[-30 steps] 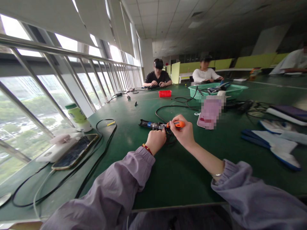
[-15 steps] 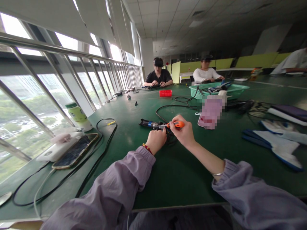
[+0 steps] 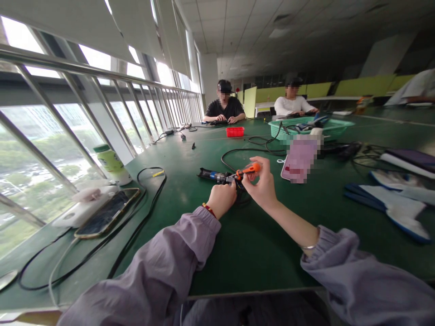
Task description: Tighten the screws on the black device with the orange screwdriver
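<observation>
A black cylindrical device (image 3: 208,174) with a blue band lies on the green table (image 3: 238,253), with its right part between my hands. My left hand (image 3: 222,198) is closed on that right part, thumb on top. An orange-handled screwdriver (image 3: 250,169) slants over the device; its thin shaft points down and left to it. My right hand (image 3: 261,185) holds the handle between thumb and fingers, the index finger raised behind it. The screwdriver's tip is too small to make out. A black cable runs from behind the device.
A pink phone (image 3: 299,158), a green basket (image 3: 340,130) and a red tray (image 3: 234,131) lie beyond my hands. Gloves (image 3: 401,203) are at right. At left are a dark phone (image 3: 108,213), cables and a green bottle (image 3: 111,165). Two people sit across the table.
My right hand's fingers have loosened and lifted around the orange handle, which shows more of the handle. My left hand and the device have hardly moved.
</observation>
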Tool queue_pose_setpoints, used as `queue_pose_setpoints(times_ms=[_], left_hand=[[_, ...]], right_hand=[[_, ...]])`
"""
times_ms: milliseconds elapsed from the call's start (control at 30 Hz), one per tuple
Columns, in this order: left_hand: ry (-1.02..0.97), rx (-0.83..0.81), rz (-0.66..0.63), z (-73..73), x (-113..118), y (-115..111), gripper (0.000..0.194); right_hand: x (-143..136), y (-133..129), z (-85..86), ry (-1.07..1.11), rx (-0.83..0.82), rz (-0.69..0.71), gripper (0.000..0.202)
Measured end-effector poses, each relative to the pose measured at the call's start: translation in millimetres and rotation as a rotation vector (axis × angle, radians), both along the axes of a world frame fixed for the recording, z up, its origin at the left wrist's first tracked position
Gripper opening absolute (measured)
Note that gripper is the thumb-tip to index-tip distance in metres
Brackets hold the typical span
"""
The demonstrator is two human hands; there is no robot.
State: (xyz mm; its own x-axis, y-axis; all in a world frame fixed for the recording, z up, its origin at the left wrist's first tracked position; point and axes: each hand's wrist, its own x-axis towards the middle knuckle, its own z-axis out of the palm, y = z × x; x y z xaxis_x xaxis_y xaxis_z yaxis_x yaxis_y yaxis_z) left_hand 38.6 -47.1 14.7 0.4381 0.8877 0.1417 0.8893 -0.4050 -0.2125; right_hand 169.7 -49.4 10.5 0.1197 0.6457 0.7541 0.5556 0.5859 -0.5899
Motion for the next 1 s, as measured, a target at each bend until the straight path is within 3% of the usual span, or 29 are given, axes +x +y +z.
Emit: queue_pose_setpoints(times_ms=[167,367,467,533,733,1000], left_hand=[[-0.043,0.090,-0.006,-0.4,-5,4,0.033],[-0.225,0.274,0.092,5.6,-24,20,0.025],[-0.251,0.341,0.053,-2.4,-41,35,0.023],[-0.269,0.368,0.022,-11.9,-53,46,0.032],[-0.291,0.273,-0.035,-31.5,-68,63,0.054],[-0.256,0.229,-0.001,-27.1,-64,59,0.047]], right_hand=[[1,-2,2.4,-0.049,-0.018,-0.051,0.035],[1,-3,4.3,-0.033,-0.037,-0.050,0.035],[0,-2,3.2,-0.025,-0.007,-0.005,0.041],[0,-2,2.5,-0.020,0.023,0.017,0.043],[2,-1,2.5,-0.028,-0.010,-0.030,0.036],[1,5,-2.8,0.041,0.091,0.031,0.047]])
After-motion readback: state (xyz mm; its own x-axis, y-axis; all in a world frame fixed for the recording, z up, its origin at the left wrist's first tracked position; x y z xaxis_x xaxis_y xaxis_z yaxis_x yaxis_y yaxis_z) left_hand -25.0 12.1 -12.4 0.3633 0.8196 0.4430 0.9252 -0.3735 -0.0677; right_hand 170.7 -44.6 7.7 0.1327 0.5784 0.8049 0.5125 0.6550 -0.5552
